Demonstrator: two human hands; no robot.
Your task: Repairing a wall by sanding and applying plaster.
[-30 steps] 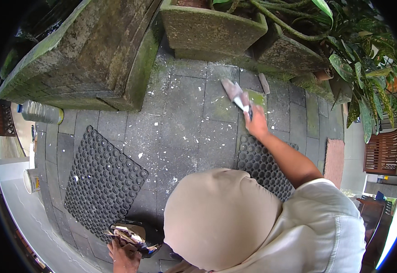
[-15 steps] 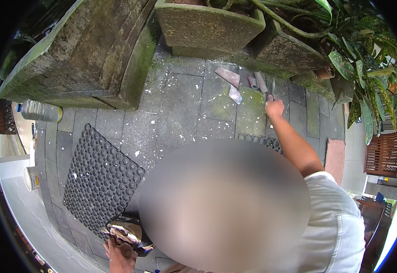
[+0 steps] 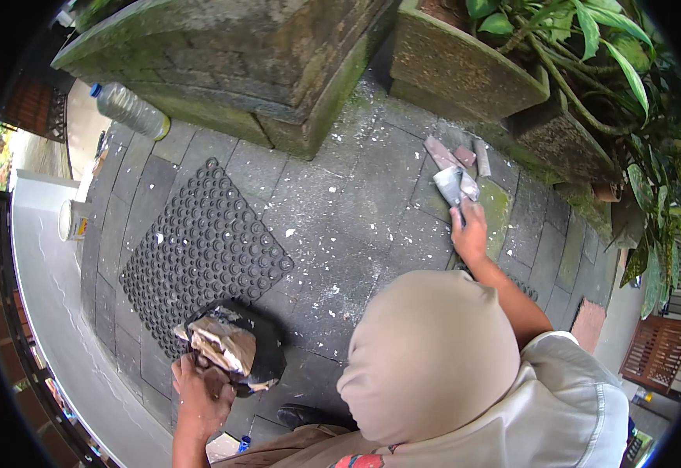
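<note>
My right hand [image 3: 471, 232] is closed round the handle of a putty knife [image 3: 449, 184], whose broad metal blade points away over the paving. Right by the blade lie several pinkish-grey broken pieces [image 3: 441, 154], one of them whitish [image 3: 469, 188]; I cannot tell whether the blade touches them. At the lower left my left hand [image 3: 202, 394] grips the edge of a black bag [image 3: 269, 343]. Crumpled brown paper-like material [image 3: 227, 343] shows in the bag's mouth. My bent knee in beige cloth [image 3: 434, 351] fills the lower middle.
Grey paving [image 3: 348, 210] is strewn with white flakes. A black studded rubber mat [image 3: 208, 249] lies left, partly beneath the bag. Mossy stone planters [image 3: 465, 70] line the far side. A clear bottle [image 3: 131, 109] and a white bucket [image 3: 71, 220] stand at the left.
The putty knife has swung left, bringing its blade beside the broken pieces. The view has shifted, showing more of the bag; my left hand still grips its edge.
</note>
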